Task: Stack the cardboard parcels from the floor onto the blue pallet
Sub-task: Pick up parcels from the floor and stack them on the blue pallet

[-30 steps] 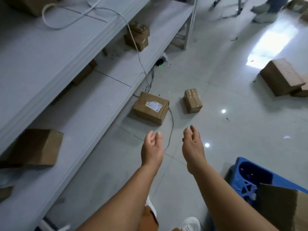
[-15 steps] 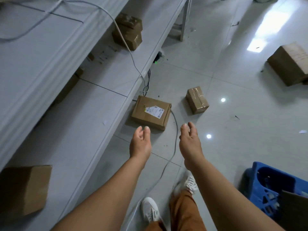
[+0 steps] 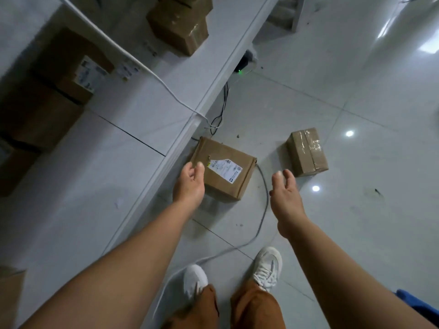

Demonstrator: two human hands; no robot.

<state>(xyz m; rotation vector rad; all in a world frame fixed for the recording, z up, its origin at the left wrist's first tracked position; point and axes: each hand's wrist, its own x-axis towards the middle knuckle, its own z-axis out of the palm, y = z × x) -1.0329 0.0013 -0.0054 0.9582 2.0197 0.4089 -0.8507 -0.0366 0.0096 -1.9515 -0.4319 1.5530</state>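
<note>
Moved: both hands came closer to the flat brown cardboard parcel with white label [image 3: 223, 168].
Floor: glossy grey tiles [image 3: 344, 103]; grey cable [image 3: 262, 207] between grips.
Grips: left hand [image 3: 190, 184] over the parcel's near-left corner, right hand [image 3: 285, 193] beside it, both loose, empty.
Around: small taped cardboard parcel [image 3: 307, 151] beyond right grip; white shelf [image 3: 133, 138] left.

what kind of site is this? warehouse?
Probably a small parcel storeroom or sorting area. Taped cardboard parcels lie on the tiled floor, one with a shipping label; more boxes sit on a low grey shelf; a blue pallet corner shows at right.

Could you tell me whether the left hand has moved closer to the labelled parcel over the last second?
Yes. The left hand has moved forward and now overlaps the labelled parcel's near-left corner; earlier it was short of it.
</note>
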